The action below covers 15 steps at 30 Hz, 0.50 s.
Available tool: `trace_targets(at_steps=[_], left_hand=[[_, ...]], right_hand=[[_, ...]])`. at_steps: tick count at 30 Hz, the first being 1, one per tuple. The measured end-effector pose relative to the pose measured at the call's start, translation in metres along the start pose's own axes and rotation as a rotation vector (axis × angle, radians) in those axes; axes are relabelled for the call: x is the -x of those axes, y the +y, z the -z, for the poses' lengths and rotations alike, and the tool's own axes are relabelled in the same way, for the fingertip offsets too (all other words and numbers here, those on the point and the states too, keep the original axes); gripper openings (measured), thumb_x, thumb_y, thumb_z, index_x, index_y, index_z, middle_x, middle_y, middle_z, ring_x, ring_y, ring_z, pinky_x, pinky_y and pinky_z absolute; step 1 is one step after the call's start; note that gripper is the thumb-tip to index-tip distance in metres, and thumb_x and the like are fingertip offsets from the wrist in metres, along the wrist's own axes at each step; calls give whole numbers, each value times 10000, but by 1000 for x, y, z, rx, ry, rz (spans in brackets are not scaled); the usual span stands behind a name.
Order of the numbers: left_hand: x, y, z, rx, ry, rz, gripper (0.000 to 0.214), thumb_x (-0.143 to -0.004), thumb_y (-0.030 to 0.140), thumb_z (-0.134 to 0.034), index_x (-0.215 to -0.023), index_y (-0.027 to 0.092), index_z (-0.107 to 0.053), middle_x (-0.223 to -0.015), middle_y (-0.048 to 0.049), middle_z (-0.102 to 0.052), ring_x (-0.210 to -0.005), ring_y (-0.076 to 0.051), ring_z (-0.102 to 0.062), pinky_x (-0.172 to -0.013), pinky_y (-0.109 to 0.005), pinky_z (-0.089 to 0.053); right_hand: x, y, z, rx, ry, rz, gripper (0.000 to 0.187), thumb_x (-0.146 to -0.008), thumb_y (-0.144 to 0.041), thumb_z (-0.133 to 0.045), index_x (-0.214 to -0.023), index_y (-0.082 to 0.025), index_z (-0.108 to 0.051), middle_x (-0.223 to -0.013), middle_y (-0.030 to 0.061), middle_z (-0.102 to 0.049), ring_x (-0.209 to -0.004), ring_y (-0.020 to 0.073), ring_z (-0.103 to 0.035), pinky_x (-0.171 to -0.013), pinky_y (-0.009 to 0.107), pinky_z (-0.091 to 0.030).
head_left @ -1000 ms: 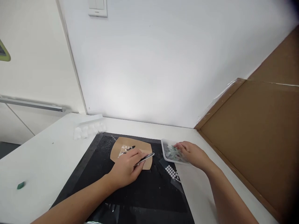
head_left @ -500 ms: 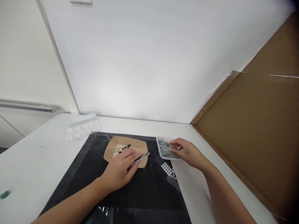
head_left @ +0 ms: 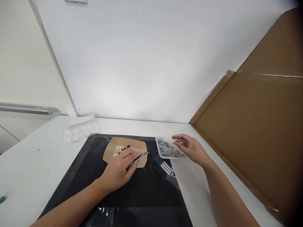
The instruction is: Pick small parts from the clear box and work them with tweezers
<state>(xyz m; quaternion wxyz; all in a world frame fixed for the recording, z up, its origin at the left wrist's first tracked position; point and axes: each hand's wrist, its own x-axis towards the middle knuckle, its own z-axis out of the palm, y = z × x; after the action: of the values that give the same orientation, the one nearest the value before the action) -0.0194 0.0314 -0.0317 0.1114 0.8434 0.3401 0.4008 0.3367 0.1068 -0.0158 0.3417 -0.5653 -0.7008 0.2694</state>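
Note:
My left hand (head_left: 121, 168) is closed around a pair of slim tweezers (head_left: 139, 158), dark and silvery, whose end points up to the right. It hovers over the near part of a tan card tray (head_left: 139, 145) with flared sides. Small white pieces (head_left: 117, 152) and black bits lie in that tray, partly hidden by the hand. Just above the right side of a clear plastic box (head_left: 163, 156) is my right hand (head_left: 190, 149), thumb and forefinger drawn together; anything between them is too small to make out. Greenish-white translucent pieces (head_left: 169, 148) fill the box.
A black mat (head_left: 142, 195) covers much of the white table. On its right edge lies a clear sheet with rows of white dots (head_left: 167, 168). Back left stands a clear compartment box (head_left: 80, 132). A green object (head_left: 2, 199) sits far left. Cardboard (head_left: 255, 126) walls the right side.
My right hand has risen out of the plastic box, its fingers now above the pieces. My left hand keeps the tweezers over the tray. The view has shifted slightly.

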Motion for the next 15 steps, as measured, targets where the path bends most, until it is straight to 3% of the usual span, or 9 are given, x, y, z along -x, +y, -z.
trace_targets(at_steps=[3, 6, 11, 15], left_hand=[[0, 0, 0, -1, 1, 5, 383, -1030, 164, -531, -1400, 220, -614, -1058, -87, -680, -911, -181, -660, -806, -302, -542], [0, 0, 1, 1, 7, 4, 382, -1029, 161, -532, -1398, 217, -613, -1066, -86, -681, -935, -181, -664, -824, -301, -542], [-1, 0, 1, -5, -5, 4, 352, -1033, 164, -525, -1365, 213, -632, -1064, -77, -678, -947, -173, -659, -840, -295, -536], [-1, -2, 1, -3, -13, 20, 359, -1033, 159, -523, -1372, 221, -624, -1073, -72, -671, -962, -172, -652, -855, -294, -531]], right_hand=[[-1, 4, 0, -58, -5, -18, 417, -883, -591, -701, -1109, -244, -744, -1062, 93, -780, -975, 277, -739, -829, 379, -586], [-2, 7, 2, -46, 7, -38, 430, -884, -601, -690, -1093, -232, -763, -988, 95, -793, -942, 287, -750, -778, 368, -573], [-1, 8, 7, 47, 91, 5, 424, -928, -561, -631, -1176, -236, -741, -979, 81, -791, -851, 247, -725, -744, 356, -546], [-1, 10, 9, 202, 42, 12, 432, -996, -550, -513, -1262, -288, -731, -989, 62, -789, -835, 235, -690, -709, 348, -516]])
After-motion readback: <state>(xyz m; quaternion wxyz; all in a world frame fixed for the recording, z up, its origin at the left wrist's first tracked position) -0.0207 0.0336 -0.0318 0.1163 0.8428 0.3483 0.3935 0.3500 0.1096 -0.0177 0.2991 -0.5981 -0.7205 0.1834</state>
